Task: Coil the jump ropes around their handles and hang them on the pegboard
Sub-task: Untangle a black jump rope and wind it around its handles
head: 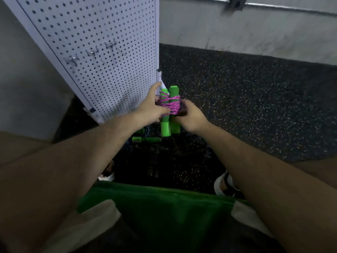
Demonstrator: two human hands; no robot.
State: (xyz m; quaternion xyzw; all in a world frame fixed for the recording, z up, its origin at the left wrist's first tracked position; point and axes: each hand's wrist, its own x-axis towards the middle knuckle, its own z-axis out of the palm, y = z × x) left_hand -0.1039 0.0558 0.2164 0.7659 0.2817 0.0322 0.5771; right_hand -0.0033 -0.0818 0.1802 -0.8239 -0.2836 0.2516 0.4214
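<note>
Pink rope [171,105] coiled round two green handles [165,127], bundle held upright just by pegboard [94,33] lower corner, L hand [148,108] gripped handles from left, R hand [191,118] fingers curled on coil, metal hooks [92,52] higher up, 2nd green-handled rope [145,139] lay on speckled floor [255,99] below.

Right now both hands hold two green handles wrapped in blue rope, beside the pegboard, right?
Not quite: the head view shows the rope coiled round the green handles is pink, not blue. The left hand and right hand do hold them beside the pegboard.
</note>
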